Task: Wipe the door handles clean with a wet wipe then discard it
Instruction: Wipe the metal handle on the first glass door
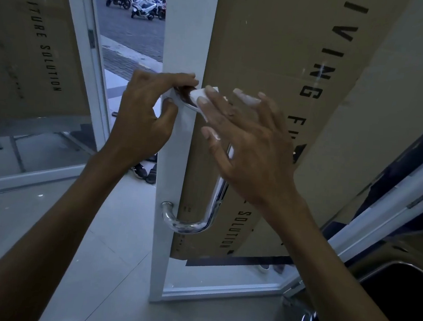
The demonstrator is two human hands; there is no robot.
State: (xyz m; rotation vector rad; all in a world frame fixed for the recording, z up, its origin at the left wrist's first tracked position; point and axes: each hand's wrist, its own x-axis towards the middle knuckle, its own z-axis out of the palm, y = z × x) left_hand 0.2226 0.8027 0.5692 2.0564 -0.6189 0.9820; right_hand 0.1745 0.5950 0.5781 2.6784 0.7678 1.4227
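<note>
The door handle (211,206) is a polished chrome tube bent into a long C-shaped pull, mounted upright on the white door frame (172,157) of a glass door backed with brown cardboard (266,50). Its lower bend and mounting post are exposed and reflective; its upper end is covered by both hands. The wet wipe (200,99) is a small white sheet, creased and partly hidden.

The left hand (145,113) curls its fingers over the upper end of the handle at the frame, thumb below, gripping it. The right hand (244,148) is spread with fingers nearly straight, pressing the wipe against the upper handle; white wipe shows beside the index fingertip, under the middle fingertips and near the thumb. The handle's shaft runs down beneath the right palm.
</note>
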